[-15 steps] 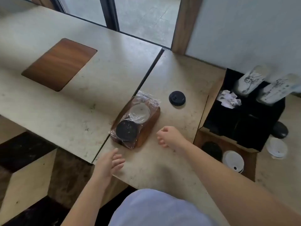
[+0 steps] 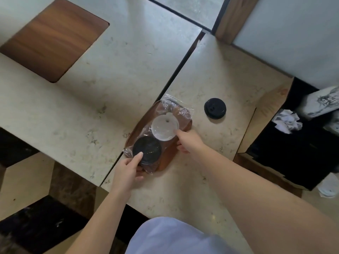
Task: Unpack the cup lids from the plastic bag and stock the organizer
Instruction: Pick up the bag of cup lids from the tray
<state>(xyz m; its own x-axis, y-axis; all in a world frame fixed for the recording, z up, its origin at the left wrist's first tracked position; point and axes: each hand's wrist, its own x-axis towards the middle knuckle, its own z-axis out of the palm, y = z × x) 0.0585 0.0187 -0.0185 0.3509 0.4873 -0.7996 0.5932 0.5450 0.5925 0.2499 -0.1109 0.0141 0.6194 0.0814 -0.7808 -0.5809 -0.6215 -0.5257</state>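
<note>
A clear plastic bag lies on a brown wooden inlay near the middle of the table. It holds a white lid and, nearer to me, a black lid. My left hand grips the bag's near end, thumb on top of the black lid and fingers curled under the edge. My right hand touches the white lid's right edge with its index finger, and its thumb rests by the inlay's side. The organizer, a black-lined cardboard box, stands at the right.
A loose black lid lies on the table right of the bag. Printed white cups and crumpled paper lie in the organizer, and a white lid sits beside it. A dark gap splits the two tabletops. A second wooden inlay is far left.
Both hands have moved forward onto the bag. The left hand came up from the table edge and took hold of the near end; the right hand reached to the white lid.
</note>
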